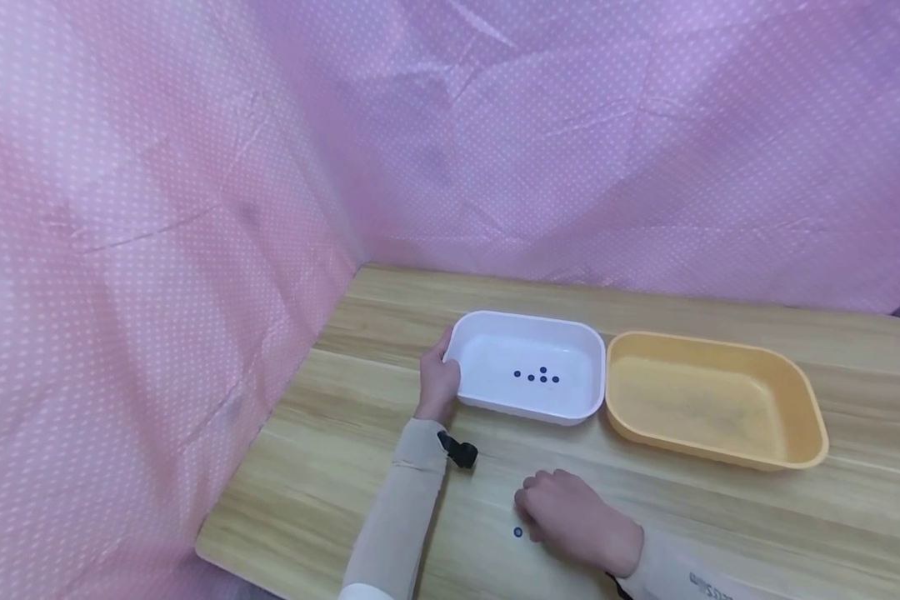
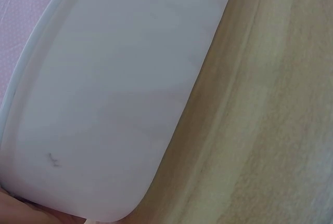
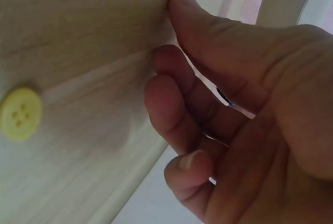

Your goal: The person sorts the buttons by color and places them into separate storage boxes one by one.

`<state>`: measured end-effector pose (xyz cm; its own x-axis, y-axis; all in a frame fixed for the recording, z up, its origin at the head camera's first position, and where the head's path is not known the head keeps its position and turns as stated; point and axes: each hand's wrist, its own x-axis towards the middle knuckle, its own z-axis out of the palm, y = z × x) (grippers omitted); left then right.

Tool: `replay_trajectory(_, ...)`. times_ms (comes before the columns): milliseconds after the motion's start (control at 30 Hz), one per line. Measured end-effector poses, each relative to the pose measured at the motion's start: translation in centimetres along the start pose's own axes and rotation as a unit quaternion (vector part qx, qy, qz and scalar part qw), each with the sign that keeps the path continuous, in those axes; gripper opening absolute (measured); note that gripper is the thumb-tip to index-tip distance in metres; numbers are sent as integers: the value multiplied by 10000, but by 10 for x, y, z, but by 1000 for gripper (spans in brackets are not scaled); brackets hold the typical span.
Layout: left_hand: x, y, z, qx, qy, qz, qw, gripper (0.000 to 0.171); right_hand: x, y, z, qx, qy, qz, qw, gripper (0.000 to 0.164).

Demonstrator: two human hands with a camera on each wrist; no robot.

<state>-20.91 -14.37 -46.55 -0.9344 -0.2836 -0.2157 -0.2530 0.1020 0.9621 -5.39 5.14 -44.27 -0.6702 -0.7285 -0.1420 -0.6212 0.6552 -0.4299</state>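
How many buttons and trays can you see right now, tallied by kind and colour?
Blue buttons in the white tray: 5
Loose blue button on the table: 1
Yellow button on the table, seen only from the right wrist: 1
White trays: 1
Yellow-orange trays: 1
Visible total: 9

Lane of bare counter (image 1: 487, 492) betw. L sleeve (image 1: 397, 517) & R hand (image 1: 573, 518), lower ctr, runs up to the white tray (image 1: 487, 358), w/ a small blue button (image 1: 518, 532) low in it. White tray & yellow tray (image 1: 697, 396), ctr to mid-right, stand abt. edge to edge, blocking any pass betw.; L hand (image 1: 439, 379) blocks white's left end, pink curtain (image 1: 510, 183) walls off the top.
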Motion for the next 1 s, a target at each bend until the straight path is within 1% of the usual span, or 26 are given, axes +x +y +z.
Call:
replay_trajectory(100,0,0,0,45,19,44,10000,76,0,1,0,84,51,-70,9999,16)
replay_trajectory(200,0,0,0,58,25,86,9999,75,0,1,-1,188,-44,-64,9998,19)
replay_trajectory(367,1,-1,0,-46,-8,97,9999,75,1,-2,-2,327,-329,-52,9989,10)
replay_trajectory(467,1,-1,0,-45,-2,101,9999,75,2,-3,-1,241,-345,-79,9991,8)
replay_trajectory(600,2,-1,0,-36,-11,93,9999,76,2,-3,1,141,-247,-136,9995,8)
replay_trajectory(700,1,0,1,-65,-47,36,10000,77,2,-3,2,134,-215,-180,9995,8)
replay_trajectory(767,1,0,1,-78,-57,8,10000,77,3,-3,2,164,-271,-177,9993,5)
replay_trajectory(833,1,-1,1,-81,-53,5,10000,76,3,-3,2,186,-317,-178,9992,8)
replay_trajectory(933,1,-1,1,-53,-22,29,10000,76,2,-6,3,35,-260,-222,9994,15)
replay_trajectory(1000,1,-1,0,-34,-7,32,10000,75,3,-7,4,-109,-174,-258,9995,11)
